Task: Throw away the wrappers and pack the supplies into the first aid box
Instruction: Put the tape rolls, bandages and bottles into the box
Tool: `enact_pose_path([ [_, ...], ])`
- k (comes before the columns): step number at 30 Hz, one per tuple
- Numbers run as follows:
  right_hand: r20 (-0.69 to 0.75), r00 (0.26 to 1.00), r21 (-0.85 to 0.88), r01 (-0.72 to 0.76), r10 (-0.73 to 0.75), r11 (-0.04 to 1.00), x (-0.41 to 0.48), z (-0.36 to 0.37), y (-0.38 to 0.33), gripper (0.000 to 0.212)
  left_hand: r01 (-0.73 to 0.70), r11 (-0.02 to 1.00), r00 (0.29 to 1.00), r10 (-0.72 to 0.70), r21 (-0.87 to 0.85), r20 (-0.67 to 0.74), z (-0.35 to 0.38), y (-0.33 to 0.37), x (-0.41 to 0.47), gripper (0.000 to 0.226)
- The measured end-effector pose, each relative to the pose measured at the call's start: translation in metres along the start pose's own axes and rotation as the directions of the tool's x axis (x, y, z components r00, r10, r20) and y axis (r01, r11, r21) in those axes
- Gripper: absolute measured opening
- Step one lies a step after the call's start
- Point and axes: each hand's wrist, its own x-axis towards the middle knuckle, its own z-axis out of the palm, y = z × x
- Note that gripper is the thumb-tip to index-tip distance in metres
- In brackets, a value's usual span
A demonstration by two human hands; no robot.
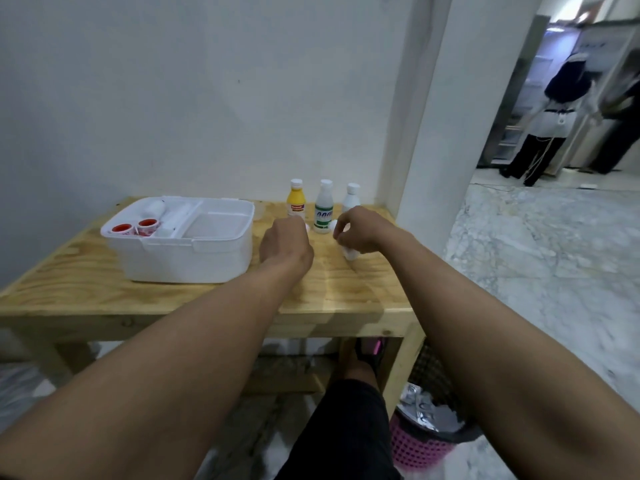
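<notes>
Nearest to us, below the front edge of the wooden table, stands a pink mesh waste bin holding silvery crumpled wrappers; we judge the discarding largely done.

We take the first aid box as landmark. It sits open on the table's left half. In its tray we note two red-capped small containers at the near left and white rolled items behind them, too pale to identify.

Just right of the box, our left hand rests knuckles-up, fingers curled under; we cannot tell whether it holds anything, though a small white object shows at its far edge.

Further right of the box, our right hand is curled around a small white bottle, whose lower end protrudes beneath the palm.

Behind the hands, right of the box and near the wall, stand three bottles upright: a yellow bottle, a green-labelled white bottle and a plain white bottle, partly hidden by the right hand.

Handling assessment: we judge these plastic bottles light, rigid and smooth, hence somewhat slippery and easily toppled. We recommend gripping each around the mid-body, below the cap, and laying it in the box's larger empty compartment.
</notes>
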Motion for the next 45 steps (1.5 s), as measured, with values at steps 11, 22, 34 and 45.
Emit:
enact_pose_path([
  [11,-0.077,0.996,0.173,-0.024,0.038,0.985,-0.022,-0.040,-0.059,0.021,0.067,0.952,0.988,-0.106,-0.299,-0.116,-0.083,-0.015,0.010,0.022],
  [22,-0.049,0.998,0.355,0.061,-0.047,0.933,-0.012,-0.033,-0.142,0.076,0.106,0.885,0.992,-0.127,-0.454,-0.016,-0.150,-0.083,0.032,0.023],
  [34,-0.018,0.989,0.258,0.149,-0.149,0.955,0.007,-0.004,-0.177,0.052,0.039,0.900,0.999,-0.029,-0.435,0.031,-0.151,-0.124,0.055,0.023],
  [45,-0.049,0.971,0.063,0.236,-0.233,0.970,0.012,0.016,-0.171,0.040,-0.148,0.966,0.980,0.171,-0.214,0.097,-0.134,-0.131,0.063,0.030],
])
